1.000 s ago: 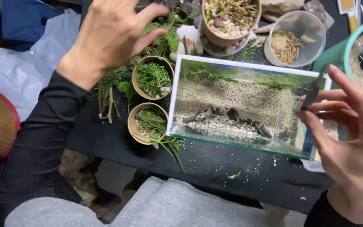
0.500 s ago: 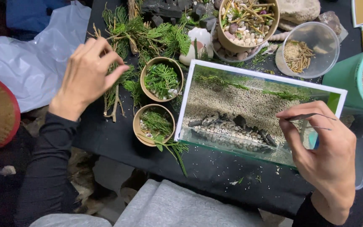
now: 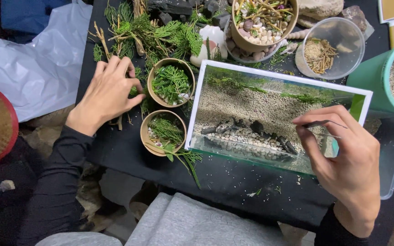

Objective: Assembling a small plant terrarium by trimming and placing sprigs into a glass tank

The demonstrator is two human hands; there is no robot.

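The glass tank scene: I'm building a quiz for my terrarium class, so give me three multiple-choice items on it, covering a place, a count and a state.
1. Where is the left hand?
A. On the green sprigs beside the small bowls
B. Inside the tank
C. In the green bucket

2. How many small brown bowls of greenery sit left of the glass tank?
A. One
B. Two
C. Four

3. What is the right hand doing?
A. Resting flat and empty
B. Pinching thin tweezers
C. Lifting the tank

Answers: 1 A, its fingers lie on the sprigs; 2 B, two bowls stand one behind the other; 3 B, fingertips close on the tweezers over the gravel.
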